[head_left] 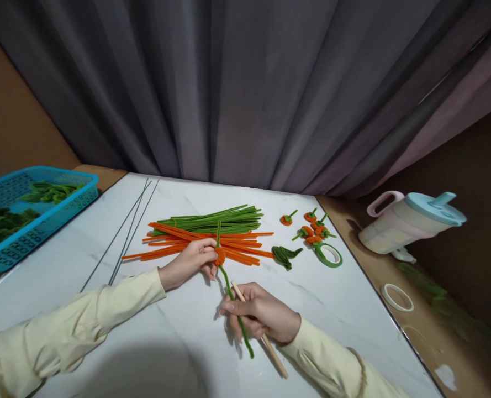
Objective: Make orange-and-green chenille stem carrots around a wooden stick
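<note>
Grey curtains [245, 88] hang behind a big white table [63, 276]. On the far left sits a blue basket [30, 210] with green bits inside. Long green pipe cleaners [216, 218] and orange pipe cleaners [179, 243] lie in a pile in the middle. Near the right edge stands a pink jug [406, 221]. The left hand [189, 262] pinches a small orange coil [220, 256] with a green stem [232, 298], just in front of the pile. The right hand [262, 318] is closed around the stem's lower part and a wooden stick [270, 348]. Little orange flowers [311, 226] lie farther right.
</note>
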Motion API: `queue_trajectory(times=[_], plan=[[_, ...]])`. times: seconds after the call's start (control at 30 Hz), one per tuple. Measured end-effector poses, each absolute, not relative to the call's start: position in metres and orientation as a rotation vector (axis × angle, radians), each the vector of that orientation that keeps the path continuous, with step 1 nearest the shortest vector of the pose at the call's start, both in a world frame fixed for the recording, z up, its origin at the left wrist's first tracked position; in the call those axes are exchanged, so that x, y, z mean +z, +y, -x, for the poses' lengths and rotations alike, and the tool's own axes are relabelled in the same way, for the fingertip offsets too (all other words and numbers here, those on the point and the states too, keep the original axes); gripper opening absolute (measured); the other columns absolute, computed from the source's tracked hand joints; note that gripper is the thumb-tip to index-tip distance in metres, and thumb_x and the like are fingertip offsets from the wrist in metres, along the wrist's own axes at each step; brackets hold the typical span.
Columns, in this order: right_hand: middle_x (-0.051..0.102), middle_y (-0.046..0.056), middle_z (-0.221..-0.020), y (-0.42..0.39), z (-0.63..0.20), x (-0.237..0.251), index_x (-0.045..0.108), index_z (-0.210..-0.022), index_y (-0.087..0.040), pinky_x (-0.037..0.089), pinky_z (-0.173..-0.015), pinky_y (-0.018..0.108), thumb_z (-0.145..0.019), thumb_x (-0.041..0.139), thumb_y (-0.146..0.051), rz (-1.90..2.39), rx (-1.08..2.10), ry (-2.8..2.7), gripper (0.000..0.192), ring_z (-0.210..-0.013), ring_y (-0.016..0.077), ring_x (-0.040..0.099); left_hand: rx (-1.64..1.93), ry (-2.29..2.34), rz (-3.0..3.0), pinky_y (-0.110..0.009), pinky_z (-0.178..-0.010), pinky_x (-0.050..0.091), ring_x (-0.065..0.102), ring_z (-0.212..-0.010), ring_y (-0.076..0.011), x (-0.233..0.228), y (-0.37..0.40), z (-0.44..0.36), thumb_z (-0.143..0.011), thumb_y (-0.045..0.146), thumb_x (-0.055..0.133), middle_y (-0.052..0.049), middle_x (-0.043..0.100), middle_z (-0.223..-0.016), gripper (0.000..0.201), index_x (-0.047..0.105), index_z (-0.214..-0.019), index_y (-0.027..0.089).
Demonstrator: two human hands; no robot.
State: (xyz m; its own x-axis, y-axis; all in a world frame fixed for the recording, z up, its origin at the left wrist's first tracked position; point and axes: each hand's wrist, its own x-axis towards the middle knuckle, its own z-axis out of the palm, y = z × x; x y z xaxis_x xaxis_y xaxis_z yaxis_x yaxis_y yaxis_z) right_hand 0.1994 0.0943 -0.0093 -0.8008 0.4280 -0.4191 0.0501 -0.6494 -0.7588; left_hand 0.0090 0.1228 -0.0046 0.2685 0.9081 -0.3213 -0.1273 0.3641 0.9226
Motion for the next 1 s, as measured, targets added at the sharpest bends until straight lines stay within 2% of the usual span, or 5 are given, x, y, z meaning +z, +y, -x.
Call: queue_trajectory(times=[0.13,0.33,0.43,0.67,1.0], plan=[[0.069,0.007,-0.068,0.092,-0.194,-0.006,0.048,-0.085,-0.014,0.011,-0.026,0.016,-0.077,0.067,-0.040,0.827,2.393,-1.168,0.033,-0.027,0.0001,0.019,0.807,0.970,-0.930,-0.017,-0.035,0.046,0.053,-0.036,-0.0078,-0.003,0.117,-0.011,-0.070,0.023,0.059,0.008,0.051,-0.052,0.022,0.039,-0.076,0.018],[0.048,-0.007,-0.038,0.093,-0.193,-0.006,0.055,-0.088,-0.010,0.011,-0.028,0.016,-0.080,0.064,-0.042,0.776,2.395,-1.155,0.034,-0.027,0.0015,0.016,0.777,0.923,-1.024,-0.013,-0.029,0.034,0.045,-0.031,-0.0051,-0.007,0.103,-0.022,-0.073,0.024,0.054,0.008,0.052,-0.051,0.016,0.040,-0.079,0.019],[0.050,-0.004,-0.040,0.093,-0.195,-0.008,0.059,-0.080,-0.008,0.007,-0.028,0.018,-0.077,0.066,-0.043,0.829,2.383,-1.163,0.036,-0.026,0.0004,0.017,0.732,0.923,-1.095,-0.013,-0.028,0.032,0.045,-0.031,-0.0056,-0.007,0.097,-0.026,-0.075,0.027,0.053,0.007,0.055,-0.052,0.015,0.042,-0.081,0.019],[0.049,-0.004,-0.040,0.090,-0.196,-0.013,0.058,-0.072,-0.010,0.019,-0.031,0.018,-0.074,0.069,-0.039,0.869,2.326,-1.187,0.032,-0.030,0.0041,0.033,0.604,0.974,-1.201,-0.017,-0.034,0.039,0.048,-0.036,-0.0078,-0.007,0.093,-0.026,-0.082,0.032,0.046,0.002,0.056,-0.055,0.017,0.050,-0.083,0.015],[0.043,-0.006,-0.038,0.091,-0.193,-0.006,0.053,-0.066,-0.012,0.014,-0.029,0.018,-0.072,0.071,-0.034,0.933,2.296,-1.083,0.029,-0.029,0.0028,0.027,0.703,0.993,-1.113,-0.019,-0.040,0.045,0.054,-0.038,-0.0098,-0.009,0.100,-0.027,-0.079,0.028,0.052,0.007,0.048,-0.046,0.014,0.054,-0.078,0.014]])
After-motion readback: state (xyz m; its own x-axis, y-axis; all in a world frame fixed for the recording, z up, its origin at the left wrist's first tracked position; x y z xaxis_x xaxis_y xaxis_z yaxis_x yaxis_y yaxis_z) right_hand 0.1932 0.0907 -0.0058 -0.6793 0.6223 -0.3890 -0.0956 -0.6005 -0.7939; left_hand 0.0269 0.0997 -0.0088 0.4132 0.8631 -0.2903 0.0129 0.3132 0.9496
